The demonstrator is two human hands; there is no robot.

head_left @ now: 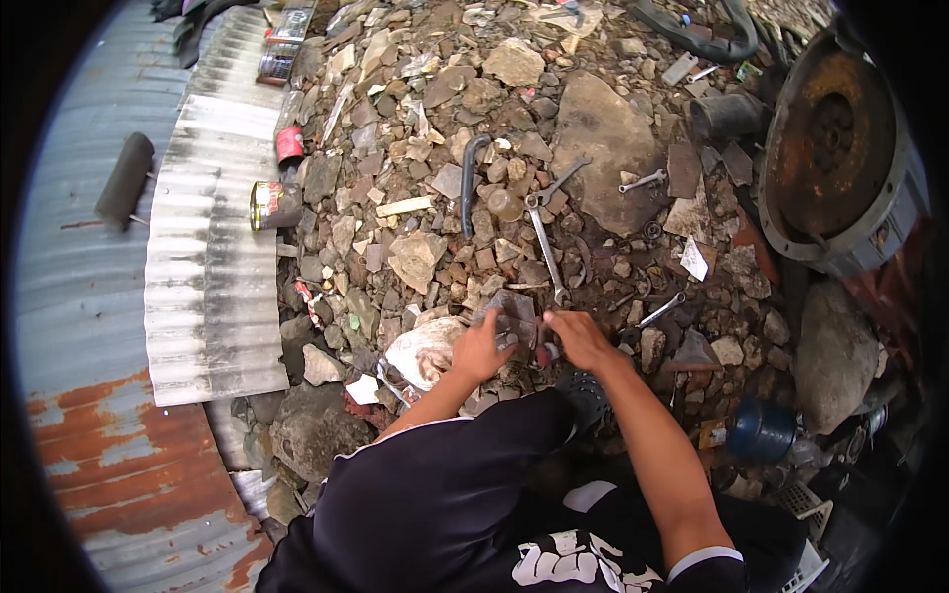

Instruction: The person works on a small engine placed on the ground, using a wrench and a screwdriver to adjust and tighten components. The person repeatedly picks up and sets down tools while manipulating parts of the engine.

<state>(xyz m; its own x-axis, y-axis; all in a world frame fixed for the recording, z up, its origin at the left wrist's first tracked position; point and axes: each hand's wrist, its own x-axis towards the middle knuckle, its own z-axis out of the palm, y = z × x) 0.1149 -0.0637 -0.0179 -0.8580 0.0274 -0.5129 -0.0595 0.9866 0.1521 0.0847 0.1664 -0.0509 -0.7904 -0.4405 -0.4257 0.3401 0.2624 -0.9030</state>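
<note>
My left hand (pixel 478 348) is closed at the side of a dark grey, flat-faced piece (pixel 517 308), its thumb and fingers curled against it; whether this is stone or metal I cannot tell. Facing it from the other side, my right hand (pixel 583 339) has its fingers drawn together near a small dark reddish part (pixel 545 354). What the right fingers pinch is too small to make out. Just beyond the right fingertips lies a long combination wrench (pixel 544 247), with a second open-ended wrench (pixel 566 180) across its far end. A dirty whitish cloth (pixel 427 351) rests beside my left wrist.
Rubble covers the ground, with a large flat rock (pixel 603 148). Smaller wrenches (pixel 662 310) (pixel 643 181) lie to the right. A curved black hose (pixel 469 188) lies ahead. At right stand a rusty round metal housing (pixel 835 138) and a blue container (pixel 761 431). Corrugated sheets (pixel 217 247) border the left.
</note>
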